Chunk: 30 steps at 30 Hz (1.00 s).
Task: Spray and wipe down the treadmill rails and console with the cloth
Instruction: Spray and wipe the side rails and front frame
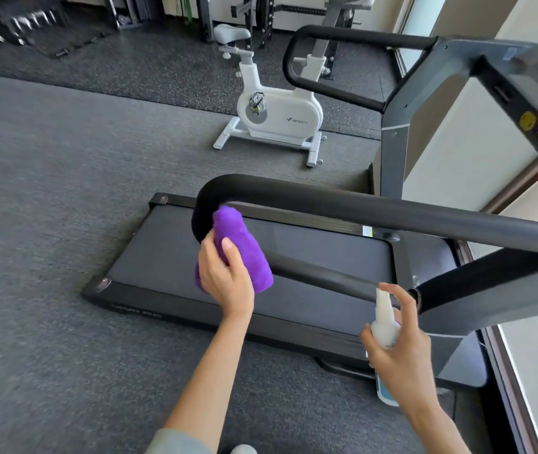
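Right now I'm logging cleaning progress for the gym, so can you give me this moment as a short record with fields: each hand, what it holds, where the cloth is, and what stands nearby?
left hand: left hand grips the fluffy purple cloth
cloth position: wrapped against the curved end of the near black padded treadmill rail
right hand: right hand holds the small white spray bottle, nozzle up, beside the rail's lower bar
treadmill belt: dark grey treadmill belt lies below the rail
nearby: white exercise bike on the floor beyond

Cloth (239,244) on the near rail's (375,209) left bend, above the belt (310,257); exercise bike (274,106) beyond.
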{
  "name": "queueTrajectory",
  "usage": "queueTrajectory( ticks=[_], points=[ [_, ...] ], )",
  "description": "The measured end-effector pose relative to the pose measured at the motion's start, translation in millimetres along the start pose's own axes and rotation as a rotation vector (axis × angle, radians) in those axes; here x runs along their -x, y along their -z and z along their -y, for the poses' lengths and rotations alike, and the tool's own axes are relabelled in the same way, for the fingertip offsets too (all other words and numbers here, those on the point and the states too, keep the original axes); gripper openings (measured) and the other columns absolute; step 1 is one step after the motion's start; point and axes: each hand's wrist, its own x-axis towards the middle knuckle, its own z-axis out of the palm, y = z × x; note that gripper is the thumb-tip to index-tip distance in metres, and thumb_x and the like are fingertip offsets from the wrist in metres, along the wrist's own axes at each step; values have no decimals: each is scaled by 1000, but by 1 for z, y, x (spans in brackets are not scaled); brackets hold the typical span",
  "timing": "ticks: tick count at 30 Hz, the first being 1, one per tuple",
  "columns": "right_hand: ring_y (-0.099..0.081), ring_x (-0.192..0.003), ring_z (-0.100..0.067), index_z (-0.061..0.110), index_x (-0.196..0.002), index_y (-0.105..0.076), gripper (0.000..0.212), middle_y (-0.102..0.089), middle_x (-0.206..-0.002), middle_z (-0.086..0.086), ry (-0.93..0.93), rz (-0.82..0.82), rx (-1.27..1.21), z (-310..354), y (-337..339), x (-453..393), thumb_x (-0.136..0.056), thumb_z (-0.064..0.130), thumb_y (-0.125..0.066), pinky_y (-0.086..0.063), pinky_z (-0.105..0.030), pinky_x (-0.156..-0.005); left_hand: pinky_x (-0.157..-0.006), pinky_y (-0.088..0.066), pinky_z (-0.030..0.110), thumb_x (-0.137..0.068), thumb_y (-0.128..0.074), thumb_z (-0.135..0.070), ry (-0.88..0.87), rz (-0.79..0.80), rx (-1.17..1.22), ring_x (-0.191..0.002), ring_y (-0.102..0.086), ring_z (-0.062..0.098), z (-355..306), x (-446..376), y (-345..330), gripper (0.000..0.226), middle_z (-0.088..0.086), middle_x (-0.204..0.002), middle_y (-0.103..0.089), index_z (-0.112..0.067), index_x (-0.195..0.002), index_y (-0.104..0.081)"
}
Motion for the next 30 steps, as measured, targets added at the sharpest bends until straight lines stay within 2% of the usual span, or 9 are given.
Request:
queueTrajectory(
  ticks=[3,5,7,10,15,19,21,26,30],
  points=[
    [-60,-55,-29,69,-115,-35,85,-62,-85,1,-6,-9,-1,-4,5,-1,-83,-3,-69,-58,-50,-57,-92,-42,38,-97,-45,-34,-341,218,-434,-100,-62,25,-5,-3,-35,36,4,-106,-72,-9,-108,-70],
    [-61,-56,-27,68,-115,-36,85,-64,-91,4,-20,-19,-13,-9,11,-1,-83,-4,-69,-58,-47,-59,-101,-33,38,-100,-36,-38,-389,482,-815,-104,-58,23,-7,-12,-52,42,1,-108,-71,-16,-104,-71],
    [-62,-54,-27,67,-115,-37,85,-65,-98,4,-44,-29,-29,-17,18,-1,-83,-4,-68,-58,-45,-57,-97,-31,39,-99,-30,-38,-396,650,-1006,-96,-57,26,-9,-21,-62,49,4,-97,-72,-16,-94,-72],
    [-59,-48,-29,66,-114,-38,85,-66,-92,-1,-58,-40,-44,-28,26,-1,-82,-7,-68,-55,-37,-50,-89,-34,40,-97,-34,-39,-529,725,-1042,-85,-58,30,-4,-33,-57,49,9,-83,-71,-13,-83,-72],
    [-62,-52,-31,64,-116,-38,82,-66,-96,-7,-103,-54,-39,-43,37,-6,-82,-4,-69,-53,-33,-49,-79,-43,42,-95,-32,-40,-831,668,-872,-71,-55,30,20,-48,-28,50,9,-69,-62,-10,-71,-63],
    [-63,-54,-30,65,-118,-35,84,-66,-97,-7,-106,-53,-31,-45,39,-10,-83,-4,-68,-58,-44,-56,-76,-37,40,-93,-31,-39,-745,591,-926,-69,-55,29,12,-30,-42,49,5,-63,-63,-13,-67,-63],
    [-62,-54,-30,66,-117,-35,85,-66,-97,-7,-106,-61,-40,-45,37,-11,-83,-4,-68,-58,-48,-56,-75,-35,39,-92,-30,-39,-693,617,-963,-68,-55,28,5,-18,-52,49,4,-61,-63,-15,-65,-62],
    [-60,-52,-21,67,-117,-34,88,-66,-94,-3,-79,-80,-19,-49,39,-11,-82,-5,-69,-56,-38,-52,-71,-39,38,-92,-28,-40,-643,667,-944,-63,-55,27,-5,14,-68,50,4,-60,-63,-15,-62,-59],
    [-60,-54,-28,66,-116,-35,84,-66,-93,-4,-93,-102,-29,-53,44,-7,-83,-4,-69,-57,-47,-55,-67,-37,36,-92,-26,-40,-635,773,-923,-62,-54,26,-28,65,-92,50,3,-60,-63,-16,-62,-59]
  ],
)
